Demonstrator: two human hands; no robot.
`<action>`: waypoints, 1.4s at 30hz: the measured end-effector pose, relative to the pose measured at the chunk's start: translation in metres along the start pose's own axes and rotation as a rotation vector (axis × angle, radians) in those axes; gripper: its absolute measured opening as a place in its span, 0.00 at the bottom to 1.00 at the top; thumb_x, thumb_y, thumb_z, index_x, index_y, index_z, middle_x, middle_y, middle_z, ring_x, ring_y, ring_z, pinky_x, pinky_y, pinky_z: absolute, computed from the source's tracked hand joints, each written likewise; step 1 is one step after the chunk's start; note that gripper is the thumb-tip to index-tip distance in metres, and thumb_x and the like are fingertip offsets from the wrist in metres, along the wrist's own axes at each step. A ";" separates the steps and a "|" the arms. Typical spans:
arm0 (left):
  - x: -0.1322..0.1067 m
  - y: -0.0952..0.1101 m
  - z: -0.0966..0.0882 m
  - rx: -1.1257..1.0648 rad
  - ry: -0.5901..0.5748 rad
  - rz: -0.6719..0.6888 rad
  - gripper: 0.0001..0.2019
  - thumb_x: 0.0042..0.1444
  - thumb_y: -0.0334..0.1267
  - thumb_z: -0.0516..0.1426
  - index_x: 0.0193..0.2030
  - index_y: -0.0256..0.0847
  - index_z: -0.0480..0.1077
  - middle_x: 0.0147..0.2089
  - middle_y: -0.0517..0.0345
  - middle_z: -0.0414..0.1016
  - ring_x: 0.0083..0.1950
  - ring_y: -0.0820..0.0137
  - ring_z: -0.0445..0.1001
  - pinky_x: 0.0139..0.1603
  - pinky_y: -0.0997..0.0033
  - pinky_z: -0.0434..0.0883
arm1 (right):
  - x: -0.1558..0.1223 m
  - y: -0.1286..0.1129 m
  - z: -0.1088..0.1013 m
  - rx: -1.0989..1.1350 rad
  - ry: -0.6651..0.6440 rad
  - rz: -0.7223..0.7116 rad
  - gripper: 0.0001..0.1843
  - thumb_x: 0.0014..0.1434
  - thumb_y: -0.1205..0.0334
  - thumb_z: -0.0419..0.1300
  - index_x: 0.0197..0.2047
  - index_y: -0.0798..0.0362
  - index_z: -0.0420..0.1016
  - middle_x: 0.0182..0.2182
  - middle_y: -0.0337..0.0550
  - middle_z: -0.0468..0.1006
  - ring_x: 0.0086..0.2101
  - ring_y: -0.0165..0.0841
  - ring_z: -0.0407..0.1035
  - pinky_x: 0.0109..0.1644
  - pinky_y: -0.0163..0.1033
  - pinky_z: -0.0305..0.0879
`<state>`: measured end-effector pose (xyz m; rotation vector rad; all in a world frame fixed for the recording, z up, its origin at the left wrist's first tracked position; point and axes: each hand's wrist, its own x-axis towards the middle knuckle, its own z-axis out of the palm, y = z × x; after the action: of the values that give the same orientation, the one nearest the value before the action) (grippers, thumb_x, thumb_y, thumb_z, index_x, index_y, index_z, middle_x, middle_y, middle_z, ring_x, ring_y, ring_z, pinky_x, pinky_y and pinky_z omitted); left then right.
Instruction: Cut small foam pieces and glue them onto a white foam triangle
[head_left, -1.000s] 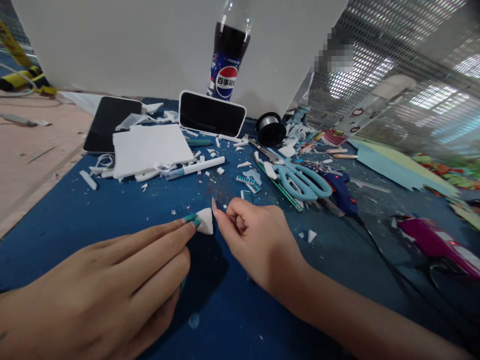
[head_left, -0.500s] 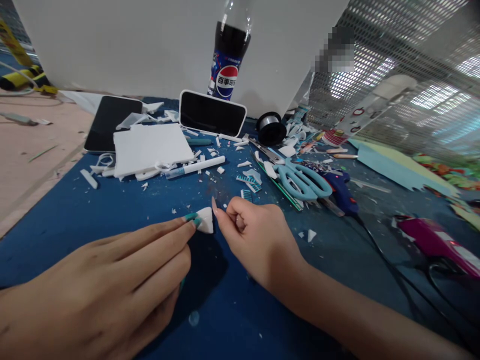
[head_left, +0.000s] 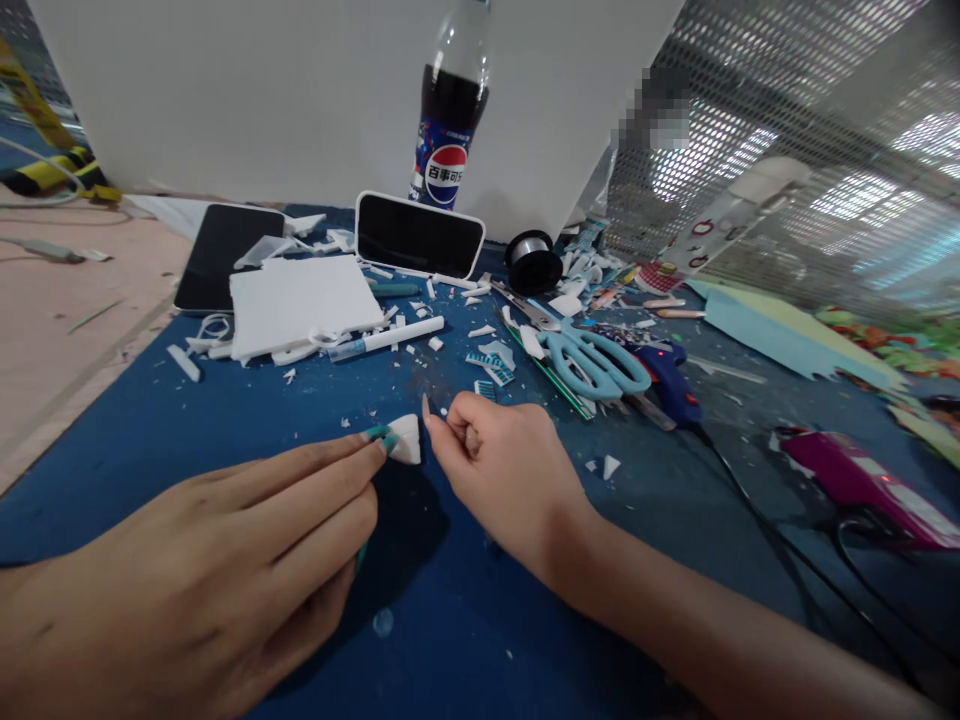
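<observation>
My left hand (head_left: 225, 560) lies flat on the blue mat (head_left: 187, 420) with its fingers stretched out. The teal-nailed fingertips press on a small white foam triangle (head_left: 406, 438). My right hand (head_left: 502, 470) sits just right of the triangle, curled into a loose fist. Its thumb points up beside the triangle's right edge, and I see nothing inside the fist.
Behind the hands lie a white foam sheet (head_left: 300, 302), a white pen (head_left: 386, 337), foam scraps, two dark-screened phones (head_left: 418, 236) (head_left: 221, 257), a cola bottle (head_left: 448, 130) and a wire spool (head_left: 532, 262). To the right are teal scissors (head_left: 596, 362), a blue glue gun (head_left: 671, 380) with its cord, and a pink object (head_left: 862, 485).
Both hands and the foam triangle keep their pose. The view has tilted slightly, shifting everything a little left and up.
</observation>
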<state>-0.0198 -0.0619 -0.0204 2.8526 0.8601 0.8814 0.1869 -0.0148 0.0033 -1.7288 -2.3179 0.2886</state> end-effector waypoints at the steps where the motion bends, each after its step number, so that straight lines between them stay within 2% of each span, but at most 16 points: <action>1: 0.004 0.001 -0.002 0.050 -0.012 0.036 0.10 0.61 0.29 0.49 0.42 0.38 0.70 0.42 0.57 0.77 0.55 0.66 0.72 0.65 0.69 0.65 | 0.000 0.000 -0.001 0.011 0.001 0.000 0.20 0.61 0.58 0.52 0.20 0.52 0.52 0.14 0.32 0.54 0.17 0.25 0.48 0.24 0.35 0.42; 7: 0.023 0.005 -0.013 0.191 0.011 0.116 0.11 0.61 0.28 0.46 0.36 0.33 0.69 0.38 0.48 0.78 0.47 0.66 0.76 0.57 0.72 0.71 | -0.002 0.005 -0.002 0.019 0.013 -0.049 0.20 0.62 0.60 0.53 0.21 0.52 0.51 0.15 0.32 0.53 0.18 0.24 0.49 0.25 0.35 0.41; 18: 0.021 0.005 -0.014 0.201 -0.003 0.111 0.09 0.60 0.28 0.47 0.35 0.32 0.68 0.43 0.40 0.77 0.46 0.62 0.77 0.49 0.68 0.76 | 0.000 0.008 -0.010 0.012 -0.017 -0.060 0.19 0.61 0.62 0.53 0.21 0.53 0.51 0.16 0.33 0.53 0.19 0.25 0.51 0.26 0.35 0.41; 24: 0.021 0.007 -0.013 0.174 0.010 0.090 0.08 0.59 0.27 0.47 0.36 0.34 0.66 0.43 0.42 0.77 0.48 0.62 0.76 0.48 0.67 0.77 | 0.001 0.014 -0.013 0.075 0.023 -0.119 0.18 0.60 0.62 0.53 0.20 0.52 0.54 0.14 0.31 0.53 0.17 0.24 0.50 0.24 0.34 0.41; 32: 0.018 0.006 -0.012 0.182 0.016 0.087 0.08 0.59 0.27 0.46 0.37 0.36 0.66 0.45 0.44 0.77 0.47 0.64 0.77 0.46 0.69 0.77 | 0.002 0.020 -0.023 0.127 -0.089 -0.146 0.19 0.62 0.62 0.53 0.20 0.52 0.53 0.14 0.30 0.53 0.17 0.23 0.50 0.24 0.33 0.43; 42: 0.020 0.006 -0.011 0.158 0.039 0.095 0.08 0.58 0.26 0.47 0.37 0.36 0.66 0.43 0.45 0.77 0.48 0.65 0.77 0.50 0.71 0.76 | 0.001 0.020 -0.020 -0.055 -0.056 -0.178 0.16 0.61 0.63 0.52 0.22 0.54 0.59 0.15 0.33 0.55 0.18 0.24 0.47 0.24 0.34 0.40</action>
<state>-0.0093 -0.0577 0.0003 3.0446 0.8396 0.9208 0.2106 -0.0077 0.0162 -1.5423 -2.5218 0.2453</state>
